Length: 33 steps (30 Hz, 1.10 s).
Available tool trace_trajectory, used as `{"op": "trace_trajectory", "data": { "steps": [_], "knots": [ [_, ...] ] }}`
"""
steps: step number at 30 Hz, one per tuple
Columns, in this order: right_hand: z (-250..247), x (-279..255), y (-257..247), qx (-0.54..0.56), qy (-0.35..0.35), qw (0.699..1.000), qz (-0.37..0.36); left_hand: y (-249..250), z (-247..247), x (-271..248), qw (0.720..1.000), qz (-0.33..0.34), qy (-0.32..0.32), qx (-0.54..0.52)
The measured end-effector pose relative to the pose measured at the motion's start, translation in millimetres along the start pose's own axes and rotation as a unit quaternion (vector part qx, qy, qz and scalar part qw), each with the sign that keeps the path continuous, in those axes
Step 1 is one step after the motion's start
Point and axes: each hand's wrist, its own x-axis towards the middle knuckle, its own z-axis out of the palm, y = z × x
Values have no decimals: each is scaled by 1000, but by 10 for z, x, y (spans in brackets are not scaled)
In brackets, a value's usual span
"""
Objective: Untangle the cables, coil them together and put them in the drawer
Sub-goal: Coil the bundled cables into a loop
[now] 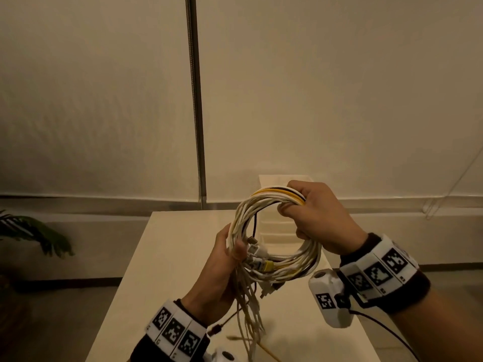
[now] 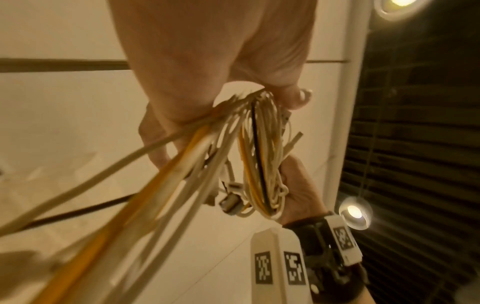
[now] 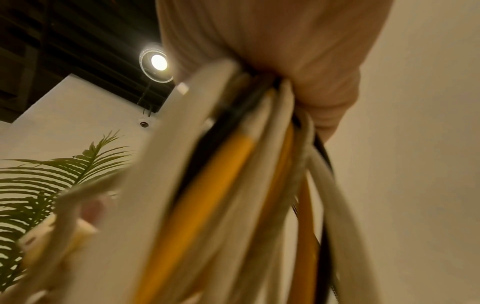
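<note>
So I've got the cables [image 1: 274, 231] wound into 1 loop, held up over the table [image 1: 162, 257] in front of me. My right hand [image 1: 321, 218] is curled tight round the top of the loop, my left hand [image 1: 222, 270] pinches the bottom-left where the plugs bunch. It looks light, floppy and springy, so I'd hold it at 2 opposite spots. The ring faces me, and loose tails hang straight down toward the table.

Smooth plastic-sheathed cables [image 1: 274, 231] in white, yellow and black, shiny metal plug tips [image 1: 253, 241] inside the coil, matt pale surface [image 1: 167, 257] below the cables, dark cloth wristbands [image 1: 407, 291]
</note>
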Motion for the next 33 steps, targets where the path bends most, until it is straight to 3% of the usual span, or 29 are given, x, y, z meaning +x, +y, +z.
{"op": "trace_trajectory", "data": {
  "steps": [8, 13, 18, 22, 24, 29, 33],
  "knots": [
    [-17, 57, -32, -38, 22, 999, -25, -25, 55, -59, 987, -104, -77, -91],
    [11, 62, -21, -20, 29, 999, 0, -82, 47, -56, 976, -89, -142, -141],
    [7, 73, -13, 4, 54, 998, 29, -170, 210, -51, 985, 26, -80, -150],
    [19, 53, 3, 37, 72, 996, 43, -161, 312, -33, 993, 62, -11, -102],
    [24, 49, -12, 44, 75, 995, 46, -159, 320, -32, 993, 55, -8, -107],
    [27, 34, -65, 35, 38, 997, 51, -125, 281, -54, 978, -31, -112, -176],
    [18, -14, -57, 39, 24, 998, 44, -99, 211, -51, 971, -45, -142, -187]
  ]
}}
